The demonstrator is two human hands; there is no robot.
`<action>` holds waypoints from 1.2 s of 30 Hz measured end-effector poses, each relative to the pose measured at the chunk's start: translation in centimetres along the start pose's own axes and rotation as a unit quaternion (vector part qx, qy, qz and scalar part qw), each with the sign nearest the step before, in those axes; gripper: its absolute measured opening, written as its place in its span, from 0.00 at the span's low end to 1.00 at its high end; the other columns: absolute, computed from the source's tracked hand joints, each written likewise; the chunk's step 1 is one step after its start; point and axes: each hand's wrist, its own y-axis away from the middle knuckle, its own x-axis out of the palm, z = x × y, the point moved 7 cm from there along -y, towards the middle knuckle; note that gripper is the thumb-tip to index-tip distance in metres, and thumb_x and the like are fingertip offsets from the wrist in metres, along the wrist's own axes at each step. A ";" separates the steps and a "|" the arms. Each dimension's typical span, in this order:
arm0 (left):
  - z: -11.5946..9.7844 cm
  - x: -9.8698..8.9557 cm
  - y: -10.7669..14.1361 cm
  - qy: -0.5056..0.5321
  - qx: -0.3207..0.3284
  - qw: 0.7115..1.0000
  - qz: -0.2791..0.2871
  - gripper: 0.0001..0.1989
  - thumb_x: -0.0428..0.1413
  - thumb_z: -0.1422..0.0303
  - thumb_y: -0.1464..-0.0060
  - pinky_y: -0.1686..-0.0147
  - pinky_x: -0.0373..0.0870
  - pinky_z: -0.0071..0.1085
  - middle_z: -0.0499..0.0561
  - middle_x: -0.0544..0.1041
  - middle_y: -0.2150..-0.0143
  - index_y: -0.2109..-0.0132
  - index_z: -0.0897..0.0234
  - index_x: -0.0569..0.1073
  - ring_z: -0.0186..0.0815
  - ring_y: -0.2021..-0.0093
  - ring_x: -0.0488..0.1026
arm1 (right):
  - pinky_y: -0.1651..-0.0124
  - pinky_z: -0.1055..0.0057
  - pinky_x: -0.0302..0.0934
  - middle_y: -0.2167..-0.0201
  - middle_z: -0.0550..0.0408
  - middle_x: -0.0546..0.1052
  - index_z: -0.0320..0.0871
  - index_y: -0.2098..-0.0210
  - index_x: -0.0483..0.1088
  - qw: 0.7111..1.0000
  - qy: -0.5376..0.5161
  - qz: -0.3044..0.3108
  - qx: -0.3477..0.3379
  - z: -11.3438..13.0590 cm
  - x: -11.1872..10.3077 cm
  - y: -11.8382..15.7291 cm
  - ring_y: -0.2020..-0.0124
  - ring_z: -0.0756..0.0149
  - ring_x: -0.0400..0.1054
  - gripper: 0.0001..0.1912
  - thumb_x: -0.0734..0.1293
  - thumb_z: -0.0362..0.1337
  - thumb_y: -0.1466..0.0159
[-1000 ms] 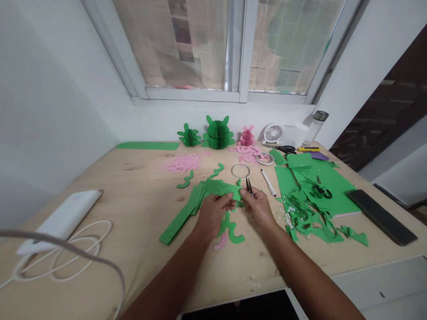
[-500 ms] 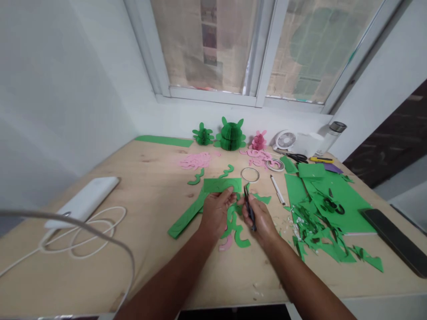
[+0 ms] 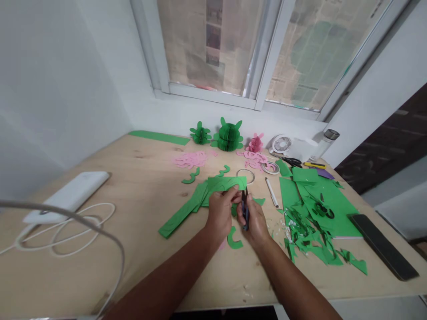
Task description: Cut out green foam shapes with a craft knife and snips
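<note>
A green paper piece [image 3: 218, 183] with curved lines on it is pinched in my left hand [image 3: 221, 209]. My right hand [image 3: 254, 218] is closed on small dark scissors [image 3: 245, 206], whose blades point away from me at the paper's right edge. Long green strips [image 3: 180, 217] lie to the left of my left hand. Below the hands is a curved green cutout [image 3: 234, 238], and wavy green cutouts [image 3: 191, 176] lie farther back. Whether the blades touch the paper is too small to tell.
Green scraps [image 3: 308, 235] and green sheets lie at right, beside a dark phone-like slab [image 3: 383, 246]. A white pen [image 3: 271, 192], tape rings, pink cutouts [image 3: 190, 159] and paper figures [image 3: 228, 135] stand or lie farther back. A white device [image 3: 68, 198] with a cable is at left.
The view has shifted slightly. The green piece and my left hand have moved right, closer to the scissors, whose blades now meet the paper's right edge in view.
</note>
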 end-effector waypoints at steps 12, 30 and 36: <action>0.8 -0.6 -0.1 0.007 0.021 1.000 -0.011 0.09 0.66 0.69 0.63 0.75 0.66 0.25 0.48 0.73 0.80 0.79 0.67 0.74 0.29 0.78 0.69 | 0.84 0.74 0.35 0.88 0.63 0.62 0.41 0.80 0.66 1.000 0.010 -0.009 0.009 -0.2 0.1 0.0 0.88 0.78 0.47 0.28 0.66 0.60 0.42; 0.8 -0.9 0.0 -0.007 0.024 1.000 -0.015 0.11 0.66 0.67 0.64 0.75 0.65 0.26 0.47 0.71 0.82 0.81 0.66 0.71 0.29 0.79 0.67 | 0.86 0.77 0.35 0.88 0.66 0.60 0.40 0.76 0.68 0.998 -0.041 -0.012 0.039 -0.6 0.3 0.1 0.89 0.80 0.43 0.26 0.69 0.59 0.45; 1.1 -1.1 -0.1 -0.019 0.016 1.000 -0.017 0.12 0.66 0.66 0.64 0.77 0.65 0.26 0.48 0.71 0.82 0.82 0.66 0.71 0.29 0.79 0.67 | 0.87 0.78 0.36 0.89 0.66 0.59 0.41 0.76 0.67 0.998 -0.042 -0.013 0.052 -0.7 0.4 0.1 0.89 0.80 0.43 0.26 0.70 0.60 0.47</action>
